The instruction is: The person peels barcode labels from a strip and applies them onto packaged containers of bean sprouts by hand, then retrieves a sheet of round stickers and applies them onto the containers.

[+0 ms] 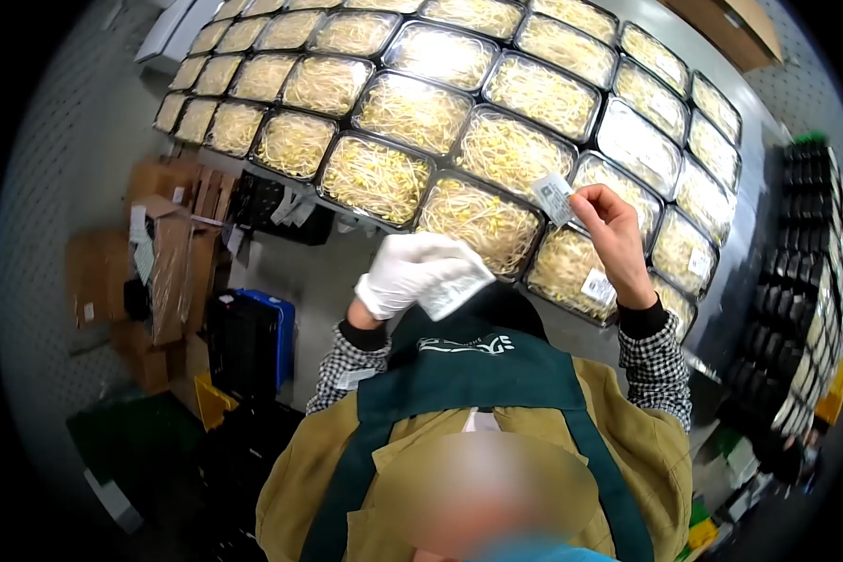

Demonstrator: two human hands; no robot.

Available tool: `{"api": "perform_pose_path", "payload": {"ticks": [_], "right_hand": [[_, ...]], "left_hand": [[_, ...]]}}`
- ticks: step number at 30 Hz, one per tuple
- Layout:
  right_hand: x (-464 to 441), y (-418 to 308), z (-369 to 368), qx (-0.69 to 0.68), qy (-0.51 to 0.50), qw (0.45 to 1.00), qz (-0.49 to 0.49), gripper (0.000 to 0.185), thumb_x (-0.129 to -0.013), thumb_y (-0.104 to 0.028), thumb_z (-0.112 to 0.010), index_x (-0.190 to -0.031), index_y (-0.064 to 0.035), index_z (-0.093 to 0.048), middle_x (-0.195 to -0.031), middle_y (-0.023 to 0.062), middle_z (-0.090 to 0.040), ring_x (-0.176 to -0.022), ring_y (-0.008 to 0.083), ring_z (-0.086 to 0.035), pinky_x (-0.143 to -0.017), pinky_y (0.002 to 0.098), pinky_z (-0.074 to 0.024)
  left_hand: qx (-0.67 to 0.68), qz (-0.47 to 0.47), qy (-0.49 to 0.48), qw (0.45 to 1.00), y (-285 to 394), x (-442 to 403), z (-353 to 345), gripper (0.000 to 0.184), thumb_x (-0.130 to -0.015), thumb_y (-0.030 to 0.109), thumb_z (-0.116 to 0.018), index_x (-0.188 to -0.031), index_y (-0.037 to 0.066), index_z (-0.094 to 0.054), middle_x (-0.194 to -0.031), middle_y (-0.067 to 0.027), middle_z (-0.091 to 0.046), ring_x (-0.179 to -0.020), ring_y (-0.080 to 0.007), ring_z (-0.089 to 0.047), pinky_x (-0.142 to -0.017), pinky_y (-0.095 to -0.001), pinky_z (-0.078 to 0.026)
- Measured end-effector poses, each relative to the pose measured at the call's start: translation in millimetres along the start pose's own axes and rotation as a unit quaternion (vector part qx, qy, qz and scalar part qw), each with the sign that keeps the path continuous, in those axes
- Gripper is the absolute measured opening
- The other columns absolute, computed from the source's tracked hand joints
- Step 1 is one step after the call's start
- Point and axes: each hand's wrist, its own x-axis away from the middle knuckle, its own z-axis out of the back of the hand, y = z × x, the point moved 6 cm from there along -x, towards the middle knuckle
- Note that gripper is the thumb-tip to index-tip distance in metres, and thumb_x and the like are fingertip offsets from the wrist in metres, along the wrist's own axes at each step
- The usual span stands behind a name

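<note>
- Far left, I see cardboard boxes (pixel 98 276) near the worktop (pixel 660 33).
- Left of centre, my white-gloved left grip (pixel 407 273) is holding a white sheet (pixel 454 292), close to the rows of packed sprout trays (pixel 375 178) on the worktop.
- Right of centre, my bare right grip (pixel 613 229) pinches a small printed label (pixel 554 199) above the trays.
- Far right, black stacked containers (pixel 796 272).

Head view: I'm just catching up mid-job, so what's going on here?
A person faces rows of plastic packs of sprouts. The bare right hand pinches a small printed label over the packs; I can't tell whether it touches one. The gloved left hand holds a pale sheet in front of the nearest row. White stickers show on at least two packs at the right.
</note>
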Motion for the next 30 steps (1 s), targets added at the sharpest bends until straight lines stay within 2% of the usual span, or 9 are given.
{"api": "perform_pose_path", "payload": {"ticks": [5, 7, 11, 14, 15, 18, 23, 25, 30], "right_hand": [[23.5, 34.6, -73.5, 0.348, 0.139, 0.92, 0.112, 0.02, -0.08, -0.023, -0.071, -0.079, -0.0056, -0.061, -0.082, 0.008, -0.054, -0.082, 0.0271, -0.051, -0.075, 0.0373, -0.0402], [26.5, 30.4, -101.1, 0.513, 0.189, 0.825, 0.143, 0.023, -0.076, -0.027, -0.073, -0.081, -0.0084, -0.061, -0.087, 0.0065, -0.054, -0.086, 0.0263, -0.05, -0.079, 0.0391, -0.0372], [38.6, 19.5, -108.8, 0.554, 0.278, 0.765, 0.173, 0.038, -0.077, -0.029, -0.072, -0.103, -0.0054, -0.058, -0.096, 0.01, -0.056, -0.093, 0.0262, -0.052, -0.082, 0.0393, -0.0377], [57.3, 13.1, -119.9, 0.194, 0.156, 0.968, 0.047, 0.027, -0.086, -0.016, -0.067, -0.107, -0.0015, -0.059, -0.099, 0.0063, -0.06, -0.092, 0.0174, -0.055, -0.08, 0.0314, -0.0435], [68.5, 5.9, -143.0, -0.027, 0.046, 0.996, -0.074, 0.024, -0.087, -0.015, -0.067, -0.105, -0.0009, -0.06, -0.099, 0.004, -0.062, -0.092, 0.0124, -0.056, -0.081, 0.0286, -0.0445], [85.9, -1.4, -157.9, -0.139, 0.047, 0.986, -0.074, 0.012, -0.087, -0.01, -0.067, -0.093, -0.0006, -0.065, -0.086, -0.0021, -0.064, -0.08, 0.0045, -0.057, -0.076, 0.0212, -0.046], [8.6, 5.1, -48.9, 0.289, 0.241, 0.926, 0.025, 0.017, -0.088, -0.022, -0.064, -0.083, -0.0056, -0.066, -0.074, 0.0078, -0.063, -0.069, 0.0165, -0.059, -0.065, 0.0293, -0.045], [-31.1, 25.1, -21.2, 0.41, 0.267, 0.856, 0.165, 0.018, -0.084, -0.027, -0.067, -0.079, -0.0099, -0.064, -0.078, 0.0085, -0.058, -0.074, 0.0247, -0.057, -0.067, 0.0374, -0.0429], [-52.8, 33.6, -43.4, 0.595, 0.287, 0.735, 0.152, 0.031, -0.076, -0.038, -0.071, -0.083, -0.0101, -0.06, -0.086, 0.0061, -0.055, -0.088, 0.0249, -0.05, -0.078, 0.0398, -0.0355]], "left_hand": [[0.239, 0.021, -0.042, 0.97, -23.9, 34.4, 66.1, 0.026, -0.087, -0.005, -0.058, -0.112, -0.006, -0.058, -0.113, -0.0116, -0.064, -0.101, -0.0158, -0.062, -0.087, -0.0253, -0.049], [0.262, 0.019, -0.045, 0.964, -3.9, 36.4, 69.4, 0.028, -0.088, -0.005, -0.055, -0.116, -0.005, -0.057, -0.118, -0.0127, -0.061, -0.105, -0.0166, -0.061, -0.091, -0.0267, -0.048], [0.171, -0.076, -0.116, 0.975, -8.4, 37.3, 59.9, 0.02, -0.088, -0.002, -0.057, -0.108, -0.001, -0.062, -0.1, -0.0073, -0.066, -0.092, -0.0139, -0.062, -0.082, -0.0264, -0.048], [0.11, -0.062, -0.046, 0.991, -18.1, 34.3, 48.2, 0.008, -0.087, 0.0, -0.062, -0.094, -0.001, -0.065, -0.092, -0.0051, -0.065, -0.084, -0.0096, -0.061, -0.076, -0.0236, -0.049], [0.075, -0.05, -0.011, 0.996, -30.9, 31.3, 46.5, 0.003, -0.086, 0.002, -0.064, -0.088, 0.0, -0.065, -0.082, -0.0034, -0.065, -0.075, -0.0076, -0.059, -0.067, -0.0224, -0.049], [-0.015, -0.076, 0.01, 0.997, -23.9, 24.2, 45.2, 0.013, -0.083, 0.013, -0.071, -0.084, 0.002, -0.066, -0.071, -0.0053, -0.063, -0.064, -0.0091, -0.058, -0.057, -0.026, -0.046], [0.014, -0.09, -0.187, 0.978, -6.4, 12.9, 36.4, 0.016, -0.08, 0.005, -0.069, -0.096, 0.002, -0.07, -0.087, -0.0039, -0.065, -0.08, -0.0114, -0.061, -0.07, -0.0246, -0.048], [0.083, -0.064, -0.187, 0.977, -1.7, 9.9, 39.0, 0.017, -0.081, 0.002, -0.067, -0.098, 0.0, -0.069, -0.098, -0.0079, -0.066, -0.088, -0.0143, -0.062, -0.08, -0.0261, -0.049], [0.226, 0.05, -0.141, 0.963, 5.5, -2.5, 49.4, 0.023, -0.085, 0.002, -0.063, -0.107, -0.002, -0.063, -0.106, -0.0099, -0.066, -0.101, -0.0166, -0.062, -0.091, -0.0276, -0.047]]}}
